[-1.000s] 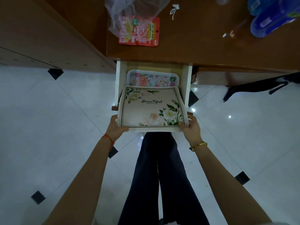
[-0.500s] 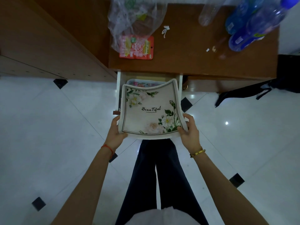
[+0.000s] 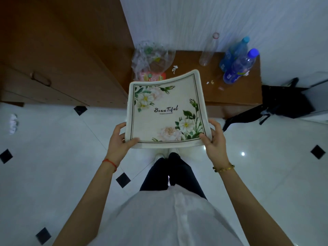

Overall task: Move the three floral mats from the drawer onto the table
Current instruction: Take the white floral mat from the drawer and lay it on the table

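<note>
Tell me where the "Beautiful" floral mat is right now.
In the head view, centre frame, the floral mat is held in the air by the left hand and right hand, its far edge over the table.

One floral mat (image 3: 165, 110) was in view, gripped by two hands, the left hand (image 3: 118, 139) and the right hand (image 3: 215, 139). On the one brown table (image 3: 230, 93) stood three bottles: one clear bottle (image 3: 208, 50) and two blue bottles (image 3: 237, 64). There was also one crumpled plastic bag (image 3: 150, 59) and one red packet (image 3: 152, 76). One black bag (image 3: 284, 102) lay on the floor.
</note>
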`<state>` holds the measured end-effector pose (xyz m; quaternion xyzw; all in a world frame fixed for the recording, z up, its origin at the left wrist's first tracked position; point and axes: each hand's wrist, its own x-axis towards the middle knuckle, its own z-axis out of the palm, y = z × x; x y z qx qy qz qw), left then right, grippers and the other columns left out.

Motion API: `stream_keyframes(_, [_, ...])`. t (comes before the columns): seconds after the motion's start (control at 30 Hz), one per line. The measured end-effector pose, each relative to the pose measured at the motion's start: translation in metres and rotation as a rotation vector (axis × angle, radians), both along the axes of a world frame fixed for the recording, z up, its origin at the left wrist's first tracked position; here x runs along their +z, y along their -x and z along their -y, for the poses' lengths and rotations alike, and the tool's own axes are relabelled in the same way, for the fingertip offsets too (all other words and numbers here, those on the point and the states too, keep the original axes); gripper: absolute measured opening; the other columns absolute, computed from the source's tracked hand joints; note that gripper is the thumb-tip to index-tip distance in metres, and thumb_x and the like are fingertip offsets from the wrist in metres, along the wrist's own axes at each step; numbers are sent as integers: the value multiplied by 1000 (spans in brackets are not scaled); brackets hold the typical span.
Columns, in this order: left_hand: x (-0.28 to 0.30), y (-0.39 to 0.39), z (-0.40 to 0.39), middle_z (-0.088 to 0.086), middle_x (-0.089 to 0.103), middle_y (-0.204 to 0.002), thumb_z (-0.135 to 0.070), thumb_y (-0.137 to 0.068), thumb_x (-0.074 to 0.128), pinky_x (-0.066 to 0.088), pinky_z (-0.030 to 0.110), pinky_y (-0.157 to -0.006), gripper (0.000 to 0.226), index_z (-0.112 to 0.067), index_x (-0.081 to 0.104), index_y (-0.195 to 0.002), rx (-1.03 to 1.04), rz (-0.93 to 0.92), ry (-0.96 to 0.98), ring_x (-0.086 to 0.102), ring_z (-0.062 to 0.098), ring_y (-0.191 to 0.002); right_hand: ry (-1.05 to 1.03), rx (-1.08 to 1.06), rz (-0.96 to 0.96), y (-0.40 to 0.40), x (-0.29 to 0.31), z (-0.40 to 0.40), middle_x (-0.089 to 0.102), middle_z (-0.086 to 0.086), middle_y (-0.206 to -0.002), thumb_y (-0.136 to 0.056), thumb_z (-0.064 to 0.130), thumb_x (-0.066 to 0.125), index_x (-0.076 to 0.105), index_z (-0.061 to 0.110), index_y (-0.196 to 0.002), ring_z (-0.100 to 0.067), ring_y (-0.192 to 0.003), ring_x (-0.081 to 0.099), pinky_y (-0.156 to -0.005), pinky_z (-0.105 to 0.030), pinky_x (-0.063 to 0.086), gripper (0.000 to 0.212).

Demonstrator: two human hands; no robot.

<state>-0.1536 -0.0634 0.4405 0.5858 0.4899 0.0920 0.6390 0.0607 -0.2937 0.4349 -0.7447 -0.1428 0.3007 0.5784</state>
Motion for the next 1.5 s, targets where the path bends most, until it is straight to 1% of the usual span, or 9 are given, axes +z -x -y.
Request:
stream_keyframes(0.1, [26, 0, 3, -2, 69, -97, 1, -80, 71, 53, 15, -68, 60, -22, 41, -127, -23, 57, -32, 69, 1, -78, -1, -2, 31, 3, 21, 0, 64, -13, -121, -89, -7, 56, 53, 9, -126, -23, -113, 62, -100, -43, 50, 40])
stream_keyframes(0.27, [51, 6, 7, 5, 68, -97, 7, -83, 65, 55, 20, -75, 57, -21, 37, -125, -66, 114, -106, 69, 11, -82, -15, -38, 86, 10, 44, 0, 66, 4, -113, -89, -5, 59, 56, 17, -125, -11, -106, 64, -95, -33, 53, 42])
stream_keyframes(0.57, [71, 27, 21, 9, 69, -96, 12, -83, 63, 57, 24, -74, 60, -20, 37, -126, 25, 161, -142, 70, 12, -80, -78, 32, 142, 18, 62, 1, 65, -9, -118, -89, -6, 58, 54, 6, -127, -21, -109, 63, -96, -43, 52, 40])
stream_keyframes(0.73, [77, 40, 47, 3, 69, -102, 12, -83, 62, 56, 21, -77, 62, -21, 42, -131, 114, 164, -202, 69, 10, -87, -104, 143, 140, 12, 71, 6, 67, -1, -117, -89, -3, 59, 57, 21, -124, -17, -109, 64, -96, -37, 52, 42])
stream_keyframes(0.87, [76, 45, 88, 5, 66, -112, 11, -83, 62, 55, 21, -83, 59, -21, 46, -130, 265, 161, -227, 66, 12, -98, -116, 289, 172, -4, 78, 15, 67, 4, -115, -90, 0, 60, 58, 33, -119, -15, -107, 64, -94, -35, 53, 44])
stream_keyframes(1.07, [74, 47, 186, -1, 66, -114, 10, -83, 63, 53, 20, -88, 51, -15, 52, -126, 544, 162, -269, 65, 10, -103, -132, 589, 212, -36, 90, 36, 66, -2, -116, -90, 0, 59, 56, 16, -124, -18, -107, 63, -93, -38, 53, 38])
stream_keyframes(1.2, [78, 56, 257, -2, 69, -110, 9, -83, 63, 55, 20, -77, 49, -16, 54, -124, 746, 139, -286, 68, 7, -95, -142, 792, 211, -37, 95, 46, 65, 4, -115, -89, -1, 60, 55, 19, -125, -13, -107, 62, -93, -31, 53, 41])
stream_keyframes(1.37, [86, 76, 353, 0, 68, -109, 10, -82, 63, 54, 19, -77, 50, -18, 53, -123, 1028, 118, -305, 68, 12, -96, -144, 1060, 174, -9, 94, 52, 64, -4, -122, -89, 0, 60, 53, 24, -125, -20, -114, 61, -100, -46, 49, 43])
stream_keyframes(1.5, [91, 92, 427, -2, 69, -108, 10, -83, 63, 54, 17, -76, 52, -19, 53, -125, 1263, 82, -315, 69, 8, -94, -156, 1270, 177, 33, 91, 58, 61, -11, -127, -89, 1, 62, 51, 8, -131, -25, -119, 58, -102, -52, 46, 44])
